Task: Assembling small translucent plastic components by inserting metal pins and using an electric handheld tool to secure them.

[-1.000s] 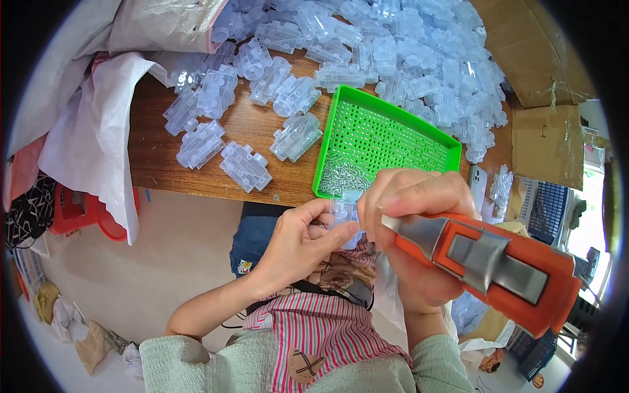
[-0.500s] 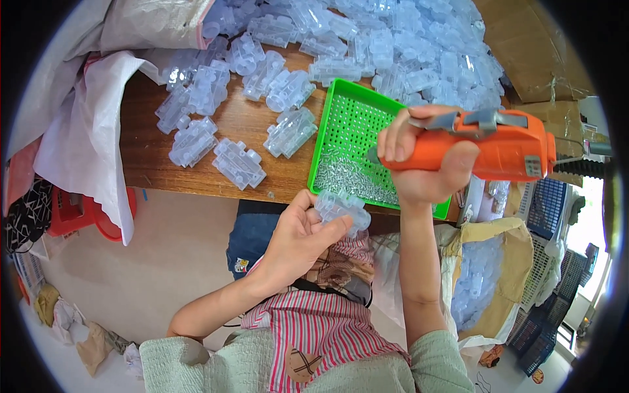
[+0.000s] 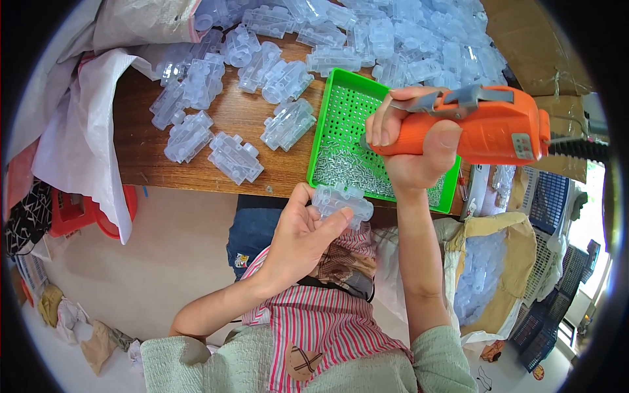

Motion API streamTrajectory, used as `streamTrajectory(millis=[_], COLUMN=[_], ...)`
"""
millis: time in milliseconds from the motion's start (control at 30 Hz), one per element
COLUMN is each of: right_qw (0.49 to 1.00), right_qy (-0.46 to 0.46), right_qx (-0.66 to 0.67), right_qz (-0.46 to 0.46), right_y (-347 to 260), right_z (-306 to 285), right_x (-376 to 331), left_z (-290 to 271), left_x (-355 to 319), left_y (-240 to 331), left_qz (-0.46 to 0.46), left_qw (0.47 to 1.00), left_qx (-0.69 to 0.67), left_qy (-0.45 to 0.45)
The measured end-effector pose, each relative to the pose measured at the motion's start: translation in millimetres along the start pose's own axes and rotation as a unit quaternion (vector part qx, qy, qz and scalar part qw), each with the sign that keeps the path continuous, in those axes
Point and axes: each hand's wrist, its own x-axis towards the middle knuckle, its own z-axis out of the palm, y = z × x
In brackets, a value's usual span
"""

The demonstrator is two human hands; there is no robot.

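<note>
Head view: the left hand point(image 3: 298, 239), at the centre of the frame, has its fingers closed around a clear plastic part point(image 3: 343, 200), which appears just below the lower left corner of a green tray point(image 3: 450, 191). Right of centre, the right hand point(image 3: 418, 147) grips an orange power tool point(image 3: 488, 131), fingers wrapped about its body, its grey nose pointing left above the tray. Whether that nose touches the small silvery fasteners point(image 3: 347, 168) inside cannot be told. The tray stands on a brown wooden table point(image 3: 288, 171). Loose clear parts point(image 3: 236, 158) lie left of it, and a heap of similar pieces point(image 3: 419, 39) fills the top of the frame. An open sack point(image 3: 517, 262) at lower right holds more.
</note>
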Motion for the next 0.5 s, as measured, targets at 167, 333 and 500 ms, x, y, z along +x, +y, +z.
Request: streamTrajectory(millis=[167, 333, 500], right_qw=[0.977, 0.977, 0.985], right_qy=[-0.138, -0.162, -0.140], right_qx=[0.140, 0.123, 0.098], right_qz=[-0.079, -0.070, -0.023], right_y=[-41.4, -75.2, -69.5], right_z=[-12.6, 7.2, 16.5], right_x=[1.3, -18.8, -28.0], left_z=[2.7, -2.7, 1.1], left_x=[-1.7, 0.0, 1.4], left_y=[3.6, -1.7, -1.9], left_qz=[-0.015, 0.000, 0.014], left_qw=[1.000, 1.000, 0.999], left_qx=[0.005, 0.003, -0.039], left_qy=[0.007, 0.000, -0.013])
